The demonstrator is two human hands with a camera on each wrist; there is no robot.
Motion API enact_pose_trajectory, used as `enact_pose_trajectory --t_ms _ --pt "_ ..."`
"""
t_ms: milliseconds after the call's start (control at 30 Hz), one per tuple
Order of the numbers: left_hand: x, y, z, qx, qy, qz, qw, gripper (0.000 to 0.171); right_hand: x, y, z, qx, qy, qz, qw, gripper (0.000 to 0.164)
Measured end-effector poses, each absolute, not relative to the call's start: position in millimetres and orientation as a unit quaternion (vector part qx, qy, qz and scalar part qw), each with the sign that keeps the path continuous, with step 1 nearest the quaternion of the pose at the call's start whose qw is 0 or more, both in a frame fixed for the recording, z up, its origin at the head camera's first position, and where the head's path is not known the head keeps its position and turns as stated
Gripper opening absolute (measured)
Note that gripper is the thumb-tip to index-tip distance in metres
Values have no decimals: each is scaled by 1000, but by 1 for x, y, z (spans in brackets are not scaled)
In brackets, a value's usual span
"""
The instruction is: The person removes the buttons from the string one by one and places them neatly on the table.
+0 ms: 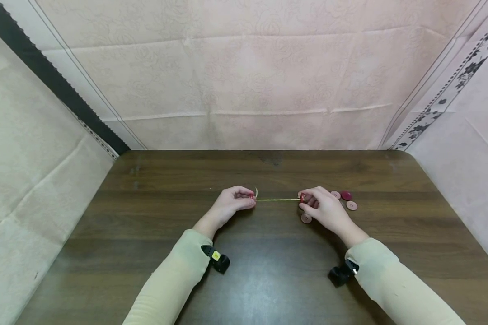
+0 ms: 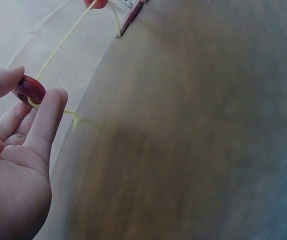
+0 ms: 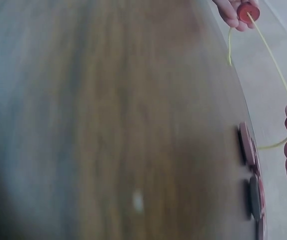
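A yellow string (image 1: 277,200) runs taut between my two hands, with a red button on it at each end. My left hand (image 1: 232,202) pinches one red button (image 2: 29,90) between thumb and fingertips, and a short loose tail of string hangs past it. On the other side my right hand (image 1: 325,207) pinches the second red button (image 1: 302,197) by its edge. In the right wrist view, a loose string end curves away below that hand. Both hands are just above the wooden table.
Around my right hand several loose buttons lie on the brown table (image 1: 166,253): a dark red button (image 1: 346,195), a pink button (image 1: 351,205) and another pink button (image 1: 306,218) among them. A pale cloth (image 1: 264,81) hangs behind the table's far edge.
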State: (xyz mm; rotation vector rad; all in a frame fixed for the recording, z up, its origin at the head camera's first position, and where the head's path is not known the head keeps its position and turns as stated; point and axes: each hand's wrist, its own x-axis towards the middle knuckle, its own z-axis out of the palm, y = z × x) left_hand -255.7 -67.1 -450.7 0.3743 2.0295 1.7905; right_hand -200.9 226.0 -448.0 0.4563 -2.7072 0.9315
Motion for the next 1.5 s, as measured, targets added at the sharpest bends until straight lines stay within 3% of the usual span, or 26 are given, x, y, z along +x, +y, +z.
enact_pose_trajectory --t_ms 967,1500 --pt "-255 -66 -452 119 706 667 204 34 -192 256 -447 118 -942 294 108 28" --pt "-252 -67 -447 123 690 679 220 34 -188 268 -452 130 -937 284 157 28"
